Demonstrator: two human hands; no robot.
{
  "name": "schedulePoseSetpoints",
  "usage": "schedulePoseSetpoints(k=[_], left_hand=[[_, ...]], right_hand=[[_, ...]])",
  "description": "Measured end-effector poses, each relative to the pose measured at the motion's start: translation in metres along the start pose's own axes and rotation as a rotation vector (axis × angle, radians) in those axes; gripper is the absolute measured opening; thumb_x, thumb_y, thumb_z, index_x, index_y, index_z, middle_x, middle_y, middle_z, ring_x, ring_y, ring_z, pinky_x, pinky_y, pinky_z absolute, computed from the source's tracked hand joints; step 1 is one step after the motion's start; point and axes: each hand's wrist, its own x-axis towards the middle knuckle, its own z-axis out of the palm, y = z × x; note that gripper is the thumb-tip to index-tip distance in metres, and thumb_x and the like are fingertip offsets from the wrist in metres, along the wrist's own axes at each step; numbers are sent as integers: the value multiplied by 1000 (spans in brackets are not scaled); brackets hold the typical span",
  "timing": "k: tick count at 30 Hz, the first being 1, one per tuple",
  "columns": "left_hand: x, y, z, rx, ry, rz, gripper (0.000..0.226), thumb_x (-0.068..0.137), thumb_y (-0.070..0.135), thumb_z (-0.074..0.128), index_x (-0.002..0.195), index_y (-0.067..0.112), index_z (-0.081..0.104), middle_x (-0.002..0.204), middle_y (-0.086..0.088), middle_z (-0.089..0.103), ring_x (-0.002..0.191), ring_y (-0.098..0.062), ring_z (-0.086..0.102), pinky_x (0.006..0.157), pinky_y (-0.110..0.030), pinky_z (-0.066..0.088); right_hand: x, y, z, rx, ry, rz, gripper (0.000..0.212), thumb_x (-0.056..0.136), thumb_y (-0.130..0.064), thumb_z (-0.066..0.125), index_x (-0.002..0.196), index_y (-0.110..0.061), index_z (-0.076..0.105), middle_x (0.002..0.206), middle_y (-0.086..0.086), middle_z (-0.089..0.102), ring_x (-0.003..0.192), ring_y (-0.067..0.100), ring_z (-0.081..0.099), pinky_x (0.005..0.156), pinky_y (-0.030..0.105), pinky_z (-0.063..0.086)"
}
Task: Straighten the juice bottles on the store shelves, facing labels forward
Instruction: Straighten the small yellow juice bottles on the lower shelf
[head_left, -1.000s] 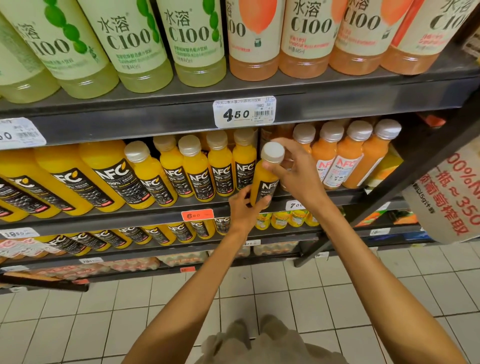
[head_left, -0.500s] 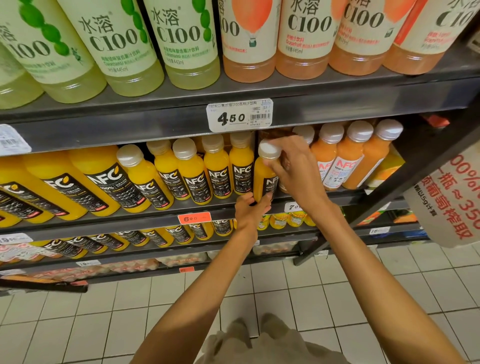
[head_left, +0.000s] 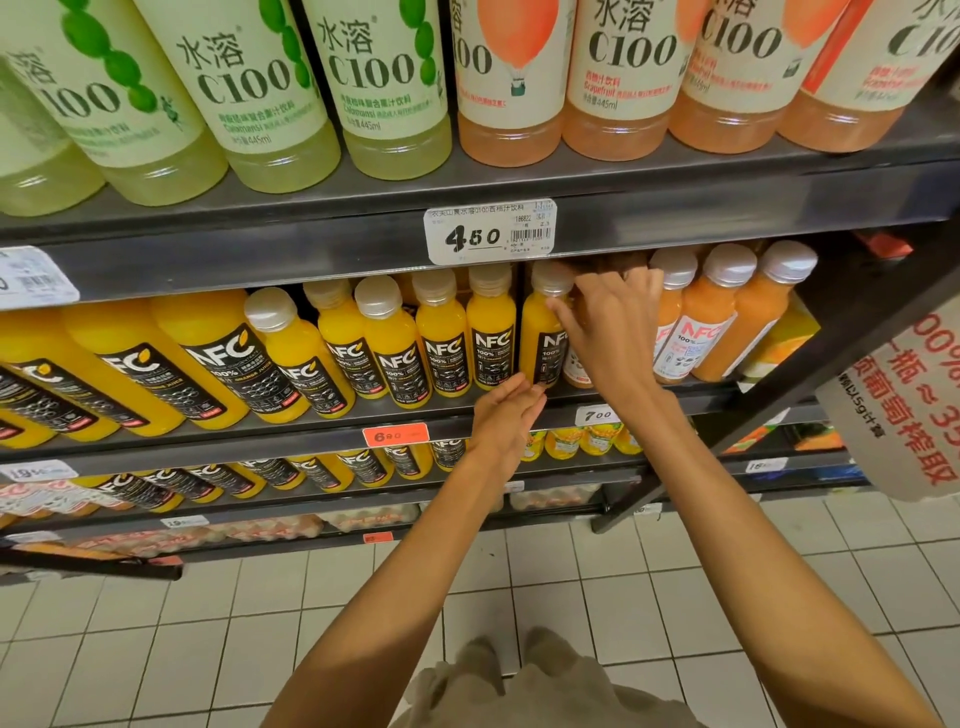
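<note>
A small yellow NFC orange juice bottle (head_left: 540, 332) stands at the right end of the yellow row on the middle shelf (head_left: 311, 415), its black label facing forward. My right hand (head_left: 615, 332) is beside it on the right, thumb touching its shoulder and fingers spread toward the back of the shelf. The straight fingertips of my left hand (head_left: 506, 415) touch the bottle's base at the shelf edge. Several more yellow NFC bottles (head_left: 441, 338) line up to the left, labels forward. Orange-pink NFC bottles (head_left: 717, 317) stand to the right, one partly hidden behind my right hand.
Large C100 bottles (head_left: 395, 88) fill the upper shelf just above, with a 4.50 price tag (head_left: 491, 231) on its edge. Big yellow NFC bottles (head_left: 208, 358) lie further left. Lower shelves hold more bottles. A hanging sign (head_left: 909, 405) sits at right above the tiled floor.
The yellow bottle went from being held in front of the shelf to standing in the row. My right hand loosened from its neck; my left hand's fingers straightened at its base.
</note>
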Motion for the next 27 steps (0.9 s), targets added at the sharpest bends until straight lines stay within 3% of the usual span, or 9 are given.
schedulePoseSetpoints(k=[2,4,9,12,14,16,18,23,27], left_hand=[[-1,4,-10,29,0,15,47,90,-14,48,136,-9,38,137,-25,47,127,-33,49,108,-37,38],[-1,10,-21,58,21,52,45,91,-14,48,135,-7,41,136,-24,48,126,-33,50,106,-37,40],[-2,24,-46,159,37,100,47,91,-7,53,136,2,44,138,-15,49,125,-25,51,106,-37,40],[-5,24,-51,250,1,115,50,91,-5,54,138,7,42,143,-9,45,123,-20,50,110,-40,37],[-6,20,-51,276,-12,129,54,91,-6,53,141,9,39,146,-8,42,128,-22,46,110,-40,36],[-8,17,-51,273,-22,144,57,91,-9,51,143,9,34,147,-9,39,132,-25,43,108,-37,38],[-12,14,-52,295,-25,165,61,89,-11,52,144,9,33,147,-10,39,132,-26,42,105,-35,40],[-30,8,-64,439,-54,276,57,82,-4,67,131,13,43,133,-9,50,124,-21,48,95,-26,45],[-52,6,-71,599,-171,378,53,81,10,73,124,23,46,124,4,56,113,-6,55,86,-16,48]], right_hand=[[2,-5,-3,-8,24,-38,32,80,-31,73,67,-4,60,61,13,59,62,28,51,70,39,26],[7,-15,-3,8,1,-121,34,80,-34,73,66,-6,61,57,10,60,57,26,55,67,37,34],[19,-39,9,21,-245,-214,43,90,-40,59,69,-3,61,64,16,65,63,34,62,57,34,27],[14,-41,10,51,-178,-207,41,85,-39,66,70,-1,61,64,17,64,63,35,61,60,34,28],[7,-43,8,136,-118,-215,36,80,-34,73,83,1,64,74,18,65,70,34,61,64,35,34],[-3,-47,6,344,-214,-187,38,80,-24,74,107,0,62,100,18,63,91,34,59,76,39,43],[-14,-50,2,519,-242,-152,42,80,-15,74,115,0,58,113,17,57,102,29,57,81,35,47],[-18,-55,-19,799,-111,44,40,77,-11,76,113,-3,61,109,13,58,97,17,59,83,24,49],[-18,-60,-33,1050,-147,242,37,77,-10,77,112,-8,62,106,9,64,89,4,62,79,16,49]])
